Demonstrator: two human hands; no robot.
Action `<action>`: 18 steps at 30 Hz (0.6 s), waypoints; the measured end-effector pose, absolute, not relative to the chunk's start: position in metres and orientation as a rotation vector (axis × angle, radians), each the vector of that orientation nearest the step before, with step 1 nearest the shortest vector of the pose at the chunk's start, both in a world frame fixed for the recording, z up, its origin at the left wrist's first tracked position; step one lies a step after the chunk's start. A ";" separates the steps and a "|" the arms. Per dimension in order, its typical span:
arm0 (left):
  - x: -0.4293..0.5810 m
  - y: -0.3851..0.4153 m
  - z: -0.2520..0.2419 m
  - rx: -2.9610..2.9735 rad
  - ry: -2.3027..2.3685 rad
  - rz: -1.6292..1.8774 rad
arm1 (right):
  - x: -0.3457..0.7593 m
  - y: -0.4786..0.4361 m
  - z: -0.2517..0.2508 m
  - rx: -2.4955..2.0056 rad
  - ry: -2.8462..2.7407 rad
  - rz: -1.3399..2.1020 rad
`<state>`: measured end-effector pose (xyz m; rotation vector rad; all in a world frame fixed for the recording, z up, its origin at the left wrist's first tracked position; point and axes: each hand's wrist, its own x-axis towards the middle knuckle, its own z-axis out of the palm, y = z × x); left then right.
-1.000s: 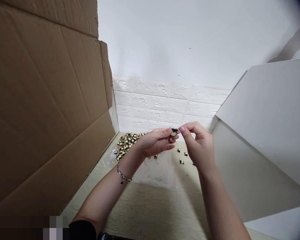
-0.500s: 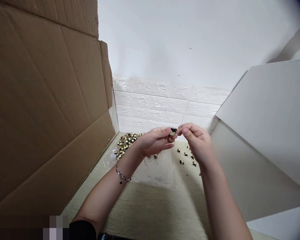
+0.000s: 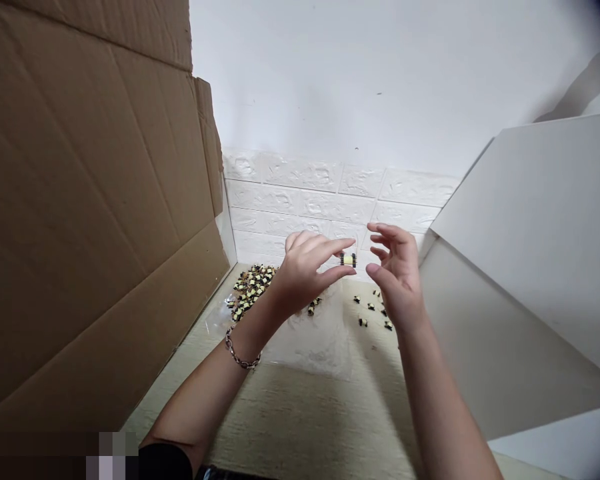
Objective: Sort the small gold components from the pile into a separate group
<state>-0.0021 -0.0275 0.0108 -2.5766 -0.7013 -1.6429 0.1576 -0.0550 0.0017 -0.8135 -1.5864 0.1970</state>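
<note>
My left hand (image 3: pixel 313 263) holds a small transformer (image 3: pixel 349 260) at its fingertips, above the table. The transformer has a yellow-wrapped middle and black ends with thin pins. Just to its right, my right hand (image 3: pixel 397 273) is open, with its fingers apart and nothing in them. Beyond my left forearm lies a pile of similar transformers (image 3: pixel 253 283), with copper-coloured wires among them. Another transformer (image 3: pixel 313 307) lies near my left wrist. Several more, such as one transformer (image 3: pixel 363 323), are scattered on the table below my right hand.
A clear plastic bag (image 3: pixel 310 347) lies flat on the pale table (image 3: pixel 280 413). Tall brown cardboard (image 3: pixel 90 200) stands on the left, and a white panel (image 3: pixel 525 233) on the right. Behind is a white brick-patterned wall (image 3: pixel 300 200).
My right hand has let go of the transformer's end and moved off to the right, its fingers spreading. My left hand has turned, and the transformer now shows its yellow side.
</note>
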 end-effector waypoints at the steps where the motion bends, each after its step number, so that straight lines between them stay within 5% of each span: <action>1: -0.002 -0.028 0.010 -2.527 -0.704 -1.616 | 0.157 -0.057 0.003 -0.819 -1.616 0.171; 18: -0.006 -0.036 0.010 -2.371 -0.669 -1.564 | 0.159 -0.063 0.010 -0.867 -1.729 0.094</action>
